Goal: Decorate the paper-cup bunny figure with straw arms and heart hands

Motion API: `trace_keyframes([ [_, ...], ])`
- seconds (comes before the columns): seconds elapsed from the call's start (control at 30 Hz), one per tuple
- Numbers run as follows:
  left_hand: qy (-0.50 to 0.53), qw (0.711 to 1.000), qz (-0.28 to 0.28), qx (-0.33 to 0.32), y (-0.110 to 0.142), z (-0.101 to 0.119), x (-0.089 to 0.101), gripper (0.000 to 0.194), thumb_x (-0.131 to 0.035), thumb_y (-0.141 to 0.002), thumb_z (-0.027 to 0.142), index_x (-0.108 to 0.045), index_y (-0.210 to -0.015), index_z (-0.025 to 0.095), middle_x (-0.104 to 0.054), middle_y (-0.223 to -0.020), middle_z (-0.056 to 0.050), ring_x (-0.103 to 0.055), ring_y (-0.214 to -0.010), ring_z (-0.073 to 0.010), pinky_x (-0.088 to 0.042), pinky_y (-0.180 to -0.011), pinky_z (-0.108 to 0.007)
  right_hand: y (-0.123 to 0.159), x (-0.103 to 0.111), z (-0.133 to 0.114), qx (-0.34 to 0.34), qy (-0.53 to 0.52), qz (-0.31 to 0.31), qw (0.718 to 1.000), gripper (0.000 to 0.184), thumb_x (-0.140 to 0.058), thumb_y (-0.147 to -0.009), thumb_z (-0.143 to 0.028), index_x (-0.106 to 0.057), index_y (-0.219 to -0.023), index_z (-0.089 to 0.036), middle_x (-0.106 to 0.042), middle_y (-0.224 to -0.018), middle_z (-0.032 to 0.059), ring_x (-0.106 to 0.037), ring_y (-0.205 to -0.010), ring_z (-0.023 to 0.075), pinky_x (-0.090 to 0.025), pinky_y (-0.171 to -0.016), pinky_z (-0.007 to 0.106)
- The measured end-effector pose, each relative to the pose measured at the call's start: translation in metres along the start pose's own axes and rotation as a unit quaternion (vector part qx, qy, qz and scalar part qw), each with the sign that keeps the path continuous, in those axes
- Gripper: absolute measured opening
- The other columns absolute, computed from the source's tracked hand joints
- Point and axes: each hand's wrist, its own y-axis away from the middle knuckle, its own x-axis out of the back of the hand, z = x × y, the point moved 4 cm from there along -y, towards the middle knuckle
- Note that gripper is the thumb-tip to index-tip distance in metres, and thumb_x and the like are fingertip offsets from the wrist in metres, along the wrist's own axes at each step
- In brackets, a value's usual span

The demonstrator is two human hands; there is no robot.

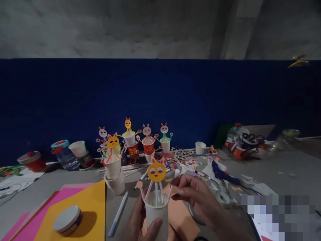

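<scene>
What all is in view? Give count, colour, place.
Table: one, grey, foreground
Partition: one, blue, back
Held cup: one, white, bottom centre
Face cutout: one, orange, above held cup
Other cup figures: at least five, mixed, back centre
Cups and jars: several, mixed, along back
Scraps: uncountable, mixed, back centre
Glue gun: one, blue, right
Marker: one, white, left of held cup
Yellow sheet: one, yellow, lower left
Round container: one, white-lidded, on yellow sheet
Pink paper: some, pink, lower left
Peach paper: some, peach, bottom centre
Left hand: one, bare, around held cup
Right hand: one, bare, right of held cup
</scene>
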Motion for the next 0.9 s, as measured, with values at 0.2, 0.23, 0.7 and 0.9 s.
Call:
trace_keyframes([
  [0.2,0.002,1.000,-0.001,0.012,0.0034,-0.0060,0.0017,0.067,-0.074,-0.082,0.049,-0.054,-0.142,0.030,-0.060,-0.149,-0.007,-0.057,-0.134,-0.0327,-0.053,-0.104,-0.036,0.0010,0.0003,0.0023,-0.003,0.014,0.010,1.000,0.026,-0.089,-0.058,-0.031,-0.066,-0.063,-0.019,-0.069,-0.077,0.0010,-0.062,-0.072,0.0173,-0.055,-0.068,0.030],
  [0.23,0.004,1.000,-0.001,0.008,0.0035,-0.0055,0.0011,0.065,-0.073,-0.082,0.049,-0.054,-0.142,0.031,-0.060,-0.149,-0.006,-0.057,-0.134,-0.0318,-0.053,-0.104,-0.034,0.0010,0.0005,0.0027,-0.004,0.015,0.012,1.000,0.027,-0.089,-0.058,-0.031,-0.066,-0.063,-0.019,-0.069,-0.077,0.0009,-0.063,-0.072,0.0173,-0.055,-0.068,0.030],
  [0.7,0.014,1.000,0.005,-0.008,0.0026,0.0033,-0.0059,0.064,-0.076,-0.080,0.048,-0.057,-0.138,0.027,-0.062,-0.146,-0.008,-0.059,-0.131,-0.0334,-0.054,-0.102,-0.036,-0.0005,-0.0009,0.0027,0.019,-0.014,0.024,0.999,0.021,-0.088,-0.061,-0.027,-0.068,-0.062,-0.018,-0.069,-0.077,-0.0005,-0.067,-0.068,0.0157,-0.053,-0.071,0.030],
  [0.9,0.010,1.000,0.006,-0.013,0.0037,0.0014,-0.0065,0.065,-0.075,-0.081,0.047,-0.056,-0.140,0.028,-0.062,-0.147,-0.008,-0.059,-0.132,-0.0328,-0.052,-0.104,-0.036,0.0025,-0.0008,0.0030,0.028,-0.020,0.028,0.999,0.029,-0.092,-0.058,-0.032,-0.067,-0.061,-0.018,-0.068,-0.078,-0.0009,-0.066,-0.069,0.0159,-0.053,-0.071,0.031],
])
